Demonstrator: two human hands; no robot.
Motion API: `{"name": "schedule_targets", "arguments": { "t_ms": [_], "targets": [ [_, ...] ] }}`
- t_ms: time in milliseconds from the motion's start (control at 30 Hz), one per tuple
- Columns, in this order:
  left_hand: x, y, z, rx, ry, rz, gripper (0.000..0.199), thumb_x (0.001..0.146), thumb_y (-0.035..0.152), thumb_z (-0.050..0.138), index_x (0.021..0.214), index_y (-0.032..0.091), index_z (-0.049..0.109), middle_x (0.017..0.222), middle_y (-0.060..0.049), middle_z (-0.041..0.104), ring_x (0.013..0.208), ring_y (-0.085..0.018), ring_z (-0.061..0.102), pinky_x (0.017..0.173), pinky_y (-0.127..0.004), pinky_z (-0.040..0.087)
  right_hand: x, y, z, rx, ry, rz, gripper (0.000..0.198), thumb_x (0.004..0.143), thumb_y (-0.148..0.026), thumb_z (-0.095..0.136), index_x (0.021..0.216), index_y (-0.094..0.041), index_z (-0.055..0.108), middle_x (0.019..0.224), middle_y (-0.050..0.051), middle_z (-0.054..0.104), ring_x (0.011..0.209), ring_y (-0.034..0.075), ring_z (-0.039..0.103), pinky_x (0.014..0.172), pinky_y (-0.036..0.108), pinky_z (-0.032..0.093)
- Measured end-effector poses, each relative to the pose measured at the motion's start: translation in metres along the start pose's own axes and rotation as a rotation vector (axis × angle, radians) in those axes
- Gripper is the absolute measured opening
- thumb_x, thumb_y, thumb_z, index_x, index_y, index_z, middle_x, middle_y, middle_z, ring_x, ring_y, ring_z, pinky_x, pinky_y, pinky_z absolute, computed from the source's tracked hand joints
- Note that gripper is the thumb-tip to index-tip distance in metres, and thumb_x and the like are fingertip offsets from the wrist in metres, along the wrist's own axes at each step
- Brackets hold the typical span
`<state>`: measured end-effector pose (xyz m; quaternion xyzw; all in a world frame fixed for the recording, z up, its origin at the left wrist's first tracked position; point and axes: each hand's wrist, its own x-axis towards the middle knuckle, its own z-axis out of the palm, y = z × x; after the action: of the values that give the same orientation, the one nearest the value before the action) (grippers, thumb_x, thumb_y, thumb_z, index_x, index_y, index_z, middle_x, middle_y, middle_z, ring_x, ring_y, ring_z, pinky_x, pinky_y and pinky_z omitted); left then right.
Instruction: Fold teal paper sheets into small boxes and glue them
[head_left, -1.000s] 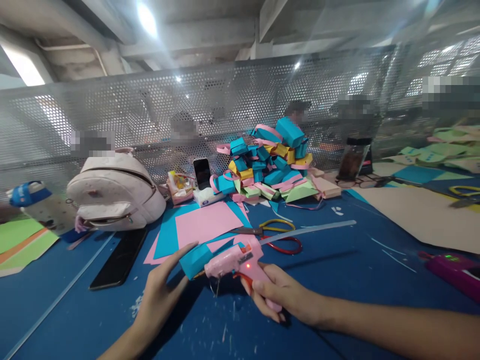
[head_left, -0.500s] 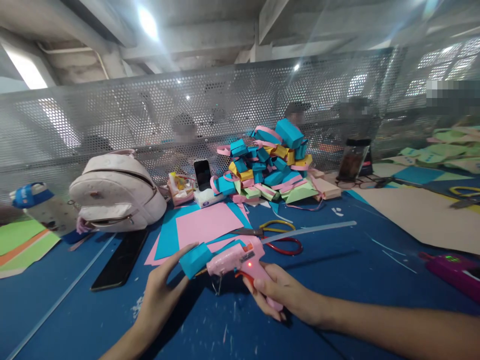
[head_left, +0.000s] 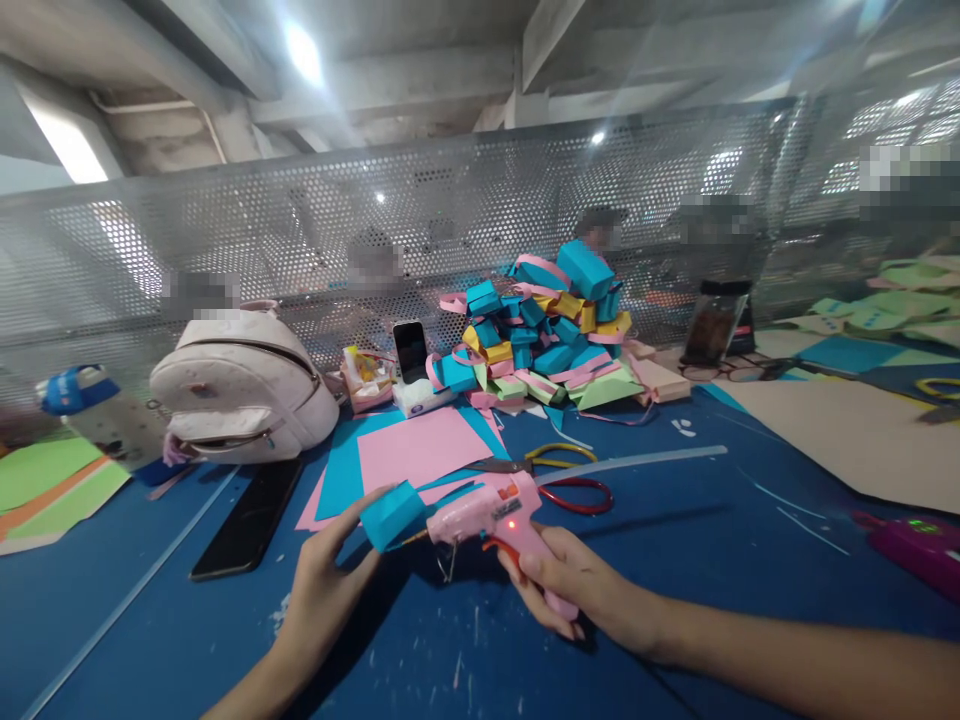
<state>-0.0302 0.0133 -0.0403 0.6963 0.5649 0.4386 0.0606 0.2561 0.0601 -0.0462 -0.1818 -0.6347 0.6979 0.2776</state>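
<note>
A small blue folded paper box (head_left: 393,514) is gripped between the thumb and fingers of my left hand (head_left: 330,560). My right hand (head_left: 559,580) is wrapped round the handle of a pink glue gun (head_left: 480,512), fingers by its orange trigger. A red light glows on the gun's side, and a long clear glue stick (head_left: 645,460) sticks out of its back. The nozzle points left, at the lower right edge of the paper box; whether it touches cannot be made out. Behind the gun lie scissors (head_left: 577,494) with red and yellow handles.
Pink and blue paper sheets (head_left: 420,447) lie behind my hands. Farther back rises a heap of folded paper boxes (head_left: 540,340). A black phone (head_left: 247,520), white backpack (head_left: 240,390) and bottle (head_left: 105,420) stand left. At right are beige card (head_left: 847,430) and a purple device (head_left: 911,550).
The glue gun in my right hand has shifted slightly right, so more of its nozzle shows beside the paper box. My left hand keeps its hold. The whole view has shifted a little.
</note>
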Motion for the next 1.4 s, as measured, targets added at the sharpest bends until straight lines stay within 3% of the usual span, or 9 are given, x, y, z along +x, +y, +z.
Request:
{"name": "schedule_targets", "arguments": {
  "t_ms": [400, 700, 1000, 1400],
  "targets": [
    [0.0, -0.004, 0.001, -0.023, 0.026, -0.053, 0.034, 0.084, 0.034, 0.065, 0.114, 0.019, 0.068, 0.113, -0.007, 0.074, 0.106, -0.026, 0.07, 0.096, -0.038, 0.055, 0.0, 0.004, -0.006, -0.005, 0.009, -0.038, 0.045, 0.092, -0.059, 0.051, 0.075, -0.018, 0.045, 0.047, -0.007, 0.048, 0.035, 0.003, 0.034, 0.035, 0.015, 0.025],
    [0.001, -0.005, -0.001, -0.03, -0.001, -0.059, 0.034, 0.085, 0.032, 0.064, 0.117, 0.021, 0.067, 0.12, -0.007, 0.071, 0.112, -0.026, 0.067, 0.099, -0.039, 0.053, -0.001, 0.003, -0.008, -0.02, 0.042, -0.049, 0.044, 0.093, -0.06, 0.049, 0.078, -0.018, 0.045, 0.046, -0.008, 0.046, 0.034, 0.003, 0.031, 0.034, 0.015, 0.024],
    [-0.001, -0.013, -0.002, -0.028, -0.003, -0.055, 0.033, 0.083, 0.029, 0.064, 0.115, 0.02, 0.067, 0.114, -0.007, 0.073, 0.107, -0.027, 0.069, 0.097, -0.04, 0.054, -0.002, 0.007, -0.01, -0.014, 0.046, -0.058, 0.045, 0.092, -0.06, 0.05, 0.079, -0.018, 0.045, 0.045, -0.008, 0.046, 0.034, 0.003, 0.03, 0.034, 0.016, 0.023],
    [0.001, -0.014, -0.003, -0.019, 0.049, -0.064, 0.034, 0.082, 0.028, 0.063, 0.114, 0.018, 0.068, 0.116, -0.008, 0.073, 0.106, -0.029, 0.069, 0.096, -0.042, 0.055, -0.004, 0.011, -0.013, -0.071, 0.069, -0.029, 0.046, 0.093, -0.06, 0.048, 0.078, -0.017, 0.047, 0.046, -0.008, 0.046, 0.034, 0.004, 0.03, 0.035, 0.017, 0.023]
  ]
}}
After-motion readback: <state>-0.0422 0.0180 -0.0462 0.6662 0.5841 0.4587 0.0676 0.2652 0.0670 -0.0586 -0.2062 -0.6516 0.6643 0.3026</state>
